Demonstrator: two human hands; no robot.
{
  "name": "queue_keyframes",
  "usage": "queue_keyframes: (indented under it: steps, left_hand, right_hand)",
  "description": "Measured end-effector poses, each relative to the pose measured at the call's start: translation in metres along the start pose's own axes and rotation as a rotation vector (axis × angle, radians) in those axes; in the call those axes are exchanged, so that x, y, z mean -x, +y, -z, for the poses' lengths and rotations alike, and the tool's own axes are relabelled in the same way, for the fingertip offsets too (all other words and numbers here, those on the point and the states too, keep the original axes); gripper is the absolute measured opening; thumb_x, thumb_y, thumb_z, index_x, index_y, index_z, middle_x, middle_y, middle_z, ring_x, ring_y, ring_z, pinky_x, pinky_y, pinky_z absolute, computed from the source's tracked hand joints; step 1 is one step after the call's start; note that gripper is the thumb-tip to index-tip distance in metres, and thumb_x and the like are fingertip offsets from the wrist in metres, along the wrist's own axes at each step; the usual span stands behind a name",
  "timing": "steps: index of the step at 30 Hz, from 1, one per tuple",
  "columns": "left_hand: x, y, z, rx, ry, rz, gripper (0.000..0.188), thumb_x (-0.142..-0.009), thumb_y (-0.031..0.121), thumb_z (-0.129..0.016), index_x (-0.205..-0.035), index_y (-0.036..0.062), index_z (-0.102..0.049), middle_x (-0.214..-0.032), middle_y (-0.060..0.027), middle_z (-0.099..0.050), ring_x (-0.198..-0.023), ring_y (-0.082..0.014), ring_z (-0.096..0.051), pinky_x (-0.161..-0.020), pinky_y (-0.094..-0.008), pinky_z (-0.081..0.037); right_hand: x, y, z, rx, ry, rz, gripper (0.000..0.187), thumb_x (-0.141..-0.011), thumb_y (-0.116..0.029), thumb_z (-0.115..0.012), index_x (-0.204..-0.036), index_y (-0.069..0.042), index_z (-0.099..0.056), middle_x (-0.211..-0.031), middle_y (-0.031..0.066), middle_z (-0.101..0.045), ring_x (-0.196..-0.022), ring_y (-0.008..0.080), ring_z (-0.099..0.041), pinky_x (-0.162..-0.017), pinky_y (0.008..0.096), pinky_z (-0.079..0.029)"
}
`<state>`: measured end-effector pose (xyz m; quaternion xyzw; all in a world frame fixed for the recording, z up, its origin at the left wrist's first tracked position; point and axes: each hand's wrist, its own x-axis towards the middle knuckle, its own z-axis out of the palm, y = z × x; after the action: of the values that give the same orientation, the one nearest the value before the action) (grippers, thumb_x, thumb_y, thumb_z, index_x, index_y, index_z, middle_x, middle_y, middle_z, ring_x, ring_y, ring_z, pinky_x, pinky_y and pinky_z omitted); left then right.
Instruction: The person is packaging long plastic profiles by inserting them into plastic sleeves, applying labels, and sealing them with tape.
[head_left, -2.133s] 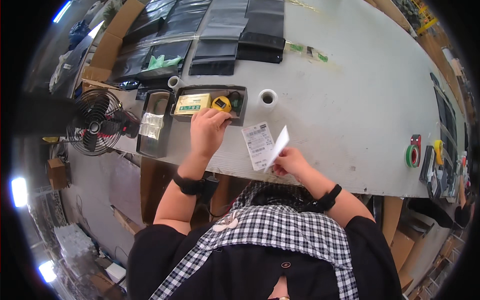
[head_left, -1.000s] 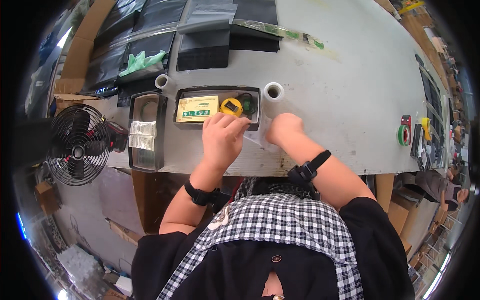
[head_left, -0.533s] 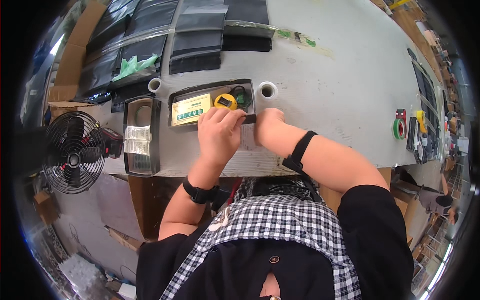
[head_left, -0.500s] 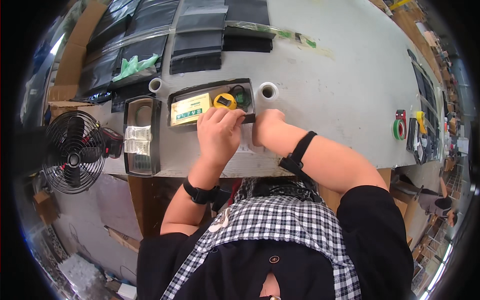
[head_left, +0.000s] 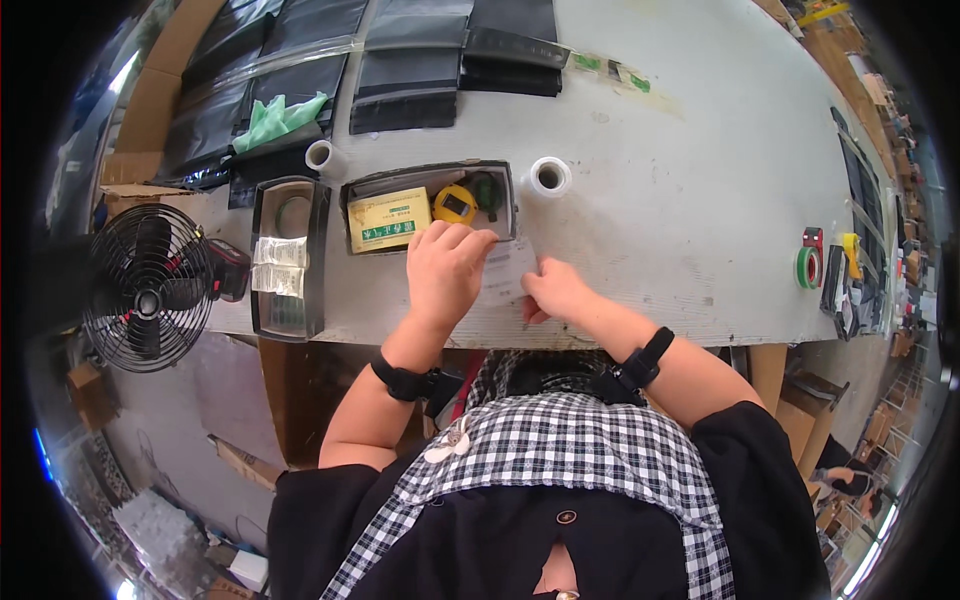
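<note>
A white printed slip of paper (head_left: 507, 272) is stretched between my two hands, just in front of a shallow black box (head_left: 344, 190). My left hand (head_left: 445, 270) is closed, its fingertips pinching at the slip's left side beside the box's near wall. On the slip's right edge, the thumb and fingers of my right hand (head_left: 557, 290) are closed. Inside the box are a yellow and green carton (head_left: 390, 222), a yellow tape measure (head_left: 455, 204) and a dark green coiled item (head_left: 487, 192). Whether my left fingers also touch the box rim is hidden.
White rolls (head_left: 547, 178) (head_left: 322, 158) stand behind the box. Left are a narrow black box (head_left: 262, 215) with white packets (head_left: 280, 265) and a fan (head_left: 147, 300). Black plastic bags (head_left: 405, 85) lie at the back, tape rolls (head_left: 808, 268) at the right.
My right hand has moved from beside the white roll toward the near table edge, and the slip now shows between my hands. My left hand stays by the box.
</note>
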<state>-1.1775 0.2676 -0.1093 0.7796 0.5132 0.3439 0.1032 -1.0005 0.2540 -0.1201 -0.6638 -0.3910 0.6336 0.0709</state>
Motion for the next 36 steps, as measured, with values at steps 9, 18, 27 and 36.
queue_keyframes:
  steps: [9, 18, 27, 36]
  left_hand:
    - [-0.014, -0.008, 0.005, 0.113, -0.113, 0.01, 0.01, -0.067, 0.009, -0.07, -0.077, 0.0119, -0.07, -0.069, -0.0016, -0.061, -0.069, -0.0224, -0.056, -0.061, -0.0348, -0.045]
    - [-0.02, -0.01, 0.016, 0.343, -0.333, 0.152, 0.013, -0.072, 0.007, -0.071, -0.085, 0.008, -0.071, -0.074, -0.007, -0.064, -0.073, -0.0235, -0.06, -0.065, -0.0321, -0.048]
    - [0.018, -0.007, 0.052, 0.22, 0.033, 0.401, 0.008, -0.079, 0.005, -0.069, -0.087, 0.0034, -0.069, -0.074, -0.0073, -0.064, -0.062, -0.0146, -0.057, -0.057, -0.0265, -0.045]
    - [0.065, 0.079, -0.012, -0.11, -0.149, -0.071, 0.029, -0.072, 0.006, -0.07, -0.1, 0.0105, -0.066, -0.098, -0.0063, -0.06, -0.089, -0.0269, -0.056, -0.079, -0.0382, -0.046]
  right_hand:
    - [-0.008, 0.001, -0.025, -0.241, -0.147, 0.028, 0.023, -0.087, -0.003, -0.038, -0.103, 0.011, -0.044, -0.072, 0.0193, -0.063, -0.061, 0.026, -0.066, -0.053, 0.0364, -0.056]
    - [-0.008, -0.01, -0.032, -0.188, -0.195, 0.069, 0.023, -0.087, -0.002, -0.037, -0.103, 0.012, -0.044, -0.072, 0.0191, -0.064, -0.057, 0.0247, -0.065, -0.05, 0.0343, -0.055]
    - [0.022, 0.008, 0.002, 0.439, 0.024, 0.3, 0.041, -0.089, -0.032, -0.054, -0.097, 0.008, -0.052, -0.086, 0.0276, -0.063, -0.083, 0.0385, -0.062, -0.073, 0.0421, -0.05]
    - [0.108, 0.154, 0.157, -0.116, -0.15, 0.069, 0.026, -0.087, -0.026, -0.062, -0.076, -0.003, -0.055, -0.055, 0.0032, -0.053, -0.044, 0.0114, -0.052, -0.041, 0.0239, -0.039]
